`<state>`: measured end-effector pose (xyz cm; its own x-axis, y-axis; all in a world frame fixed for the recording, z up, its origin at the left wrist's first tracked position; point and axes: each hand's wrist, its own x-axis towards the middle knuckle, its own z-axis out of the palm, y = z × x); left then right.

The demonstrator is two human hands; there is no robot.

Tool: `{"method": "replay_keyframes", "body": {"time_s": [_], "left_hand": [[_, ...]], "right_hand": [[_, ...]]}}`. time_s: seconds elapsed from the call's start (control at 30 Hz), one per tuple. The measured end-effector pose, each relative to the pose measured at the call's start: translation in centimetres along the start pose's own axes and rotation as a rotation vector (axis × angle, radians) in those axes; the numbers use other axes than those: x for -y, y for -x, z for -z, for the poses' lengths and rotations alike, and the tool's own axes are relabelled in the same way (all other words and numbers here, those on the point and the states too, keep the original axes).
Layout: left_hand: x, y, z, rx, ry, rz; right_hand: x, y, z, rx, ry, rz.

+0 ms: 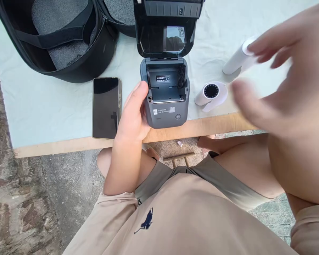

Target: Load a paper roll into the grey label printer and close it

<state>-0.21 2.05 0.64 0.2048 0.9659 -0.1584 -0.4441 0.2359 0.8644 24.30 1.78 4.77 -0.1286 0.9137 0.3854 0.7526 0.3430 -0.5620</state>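
Observation:
A small grey label printer (166,113) stands at the table's near edge with its black lid (166,28) swung up and its paper bay empty. My left hand (134,115) grips the printer's left side, thumb up along its edge. My right hand (284,81) hovers close to the camera at the right, motion-blurred, fingers spread with nothing in them. Just left of it a white paper roll (211,94) lies on its side. A second white roll (238,58) lies farther back, partly hidden by my fingers.
A dark smartphone (106,108) lies face up left of the printer. An open black carrying case (61,39) sits at the back left. The table (55,147) has a pale cloth and a wooden front edge. My knees and rough stone ground are below.

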Motion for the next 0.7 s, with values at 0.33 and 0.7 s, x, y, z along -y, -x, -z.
{"method": "replay_keyframes", "body": {"time_s": [0.33,0.7], "left_hand": [[-0.1,0.0,-0.3,-0.017,0.002,0.003],[0.5,-0.3,0.6,0.046,-0.024,-0.017]], "right_hand": [[0.8,0.9,-1.8,0.292,0.347,0.245],[4.8,-2.0,-1.6,0.059,-0.362,0.167]]}}
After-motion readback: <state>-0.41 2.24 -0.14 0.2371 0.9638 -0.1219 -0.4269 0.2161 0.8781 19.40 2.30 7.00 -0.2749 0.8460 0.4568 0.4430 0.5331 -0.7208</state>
